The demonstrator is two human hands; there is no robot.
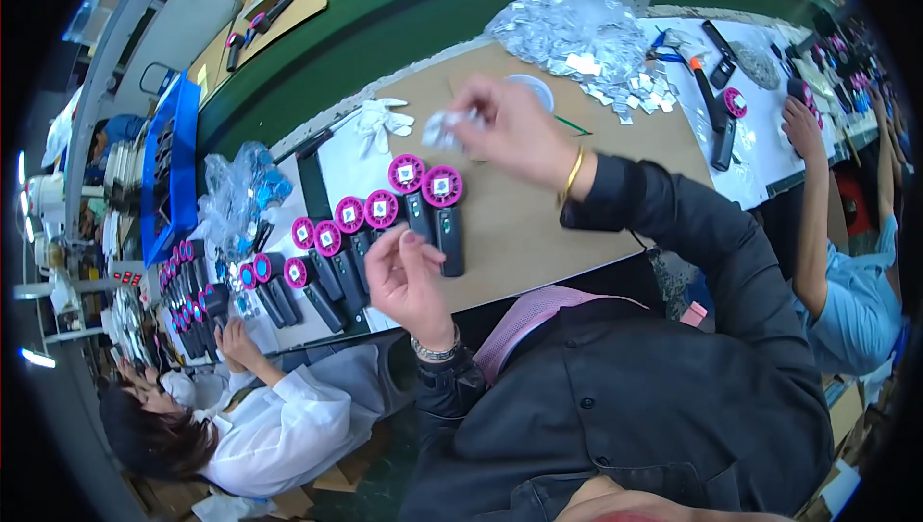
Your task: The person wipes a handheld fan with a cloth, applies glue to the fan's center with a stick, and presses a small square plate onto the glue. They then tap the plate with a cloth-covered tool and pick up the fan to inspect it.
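My right hand [505,128] is raised over the brown board, its fingertips pinched on a small whitish piece [439,131] that is blurred by motion. Below it, my left hand [409,277] hovers with curled fingers beside the nearest black-handled devices; whether anything is in those fingers is hidden. These devices have round pink heads, and the closest device [443,187] bears a white square with a dark mark. Another pink-headed device [382,208] lies among several like it to the left. White gloves [380,125] lie beyond them on white paper.
A clear plastic bag of silvery squares [567,37] spills loose squares at the back, near a round white container [534,89]. At left stand a blue rack [173,166] and crumpled plastic [236,186]. A co-worker in white [279,426] sits left, another in light blue [851,301] right.
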